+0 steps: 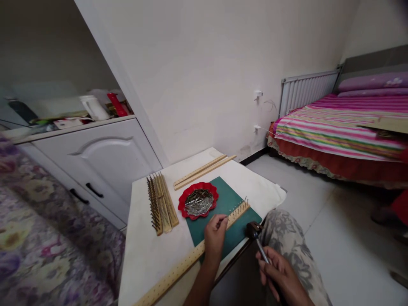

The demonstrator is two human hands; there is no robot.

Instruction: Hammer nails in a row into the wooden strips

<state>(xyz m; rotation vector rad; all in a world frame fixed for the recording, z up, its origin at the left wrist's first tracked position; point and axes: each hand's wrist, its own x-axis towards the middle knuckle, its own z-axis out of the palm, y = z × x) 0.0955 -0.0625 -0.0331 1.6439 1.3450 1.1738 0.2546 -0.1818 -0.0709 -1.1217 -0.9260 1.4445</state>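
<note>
Right hand (278,272) grips a dark-headed, metal-handled hammer (254,230) just off the green rectangular mat (225,194), probably padding for that pale wooden strip (190,258) lying across it. Red scalloped plastic-looking bowl (181,204) on the mat's left corner, likely for easy reach. Left hand (214,233) mid-mat, fingertips pinched, can't tell on what. Strip's hole-dotted, silvery metal nails (241,208) lining its far end.

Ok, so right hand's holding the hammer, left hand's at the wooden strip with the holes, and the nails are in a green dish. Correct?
One error: the dish is red, not green, as the head view shows. The rest stands: right hand holding the hammer, left hand at the holed wooden strip, nails in the dish.
</note>
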